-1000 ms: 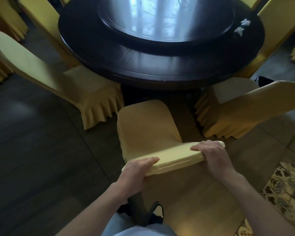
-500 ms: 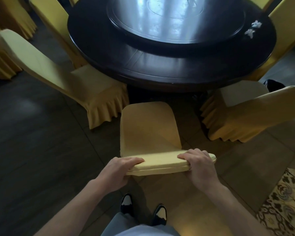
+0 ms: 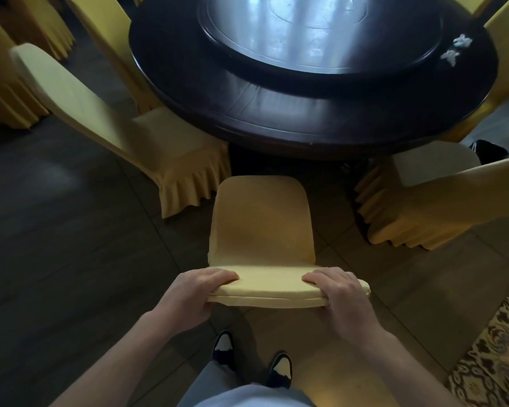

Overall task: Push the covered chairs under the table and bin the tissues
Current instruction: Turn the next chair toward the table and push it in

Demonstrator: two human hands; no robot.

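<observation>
A yellow covered chair (image 3: 262, 227) stands right in front of me, its seat pointing at the dark round table (image 3: 291, 118). My left hand (image 3: 194, 298) grips the left end of its backrest top and my right hand (image 3: 341, 298) grips the right end. The seat's front edge lies just short of the table's rim. Two crumpled white tissues (image 3: 456, 48) lie on the table's far right edge, beside the glossy turntable (image 3: 315, 33).
Another covered chair (image 3: 124, 133) stands angled at the left, and one more (image 3: 435, 201) at the right, both partly out from the table. More yellow covers line the far left and top right. A patterned rug (image 3: 494, 362) lies at the lower right. My shoes (image 3: 253, 359) are behind the chair.
The chair has straightened and slid toward the table. Both hands stayed on the backrest, and I stepped forward, so the table looms closer.
</observation>
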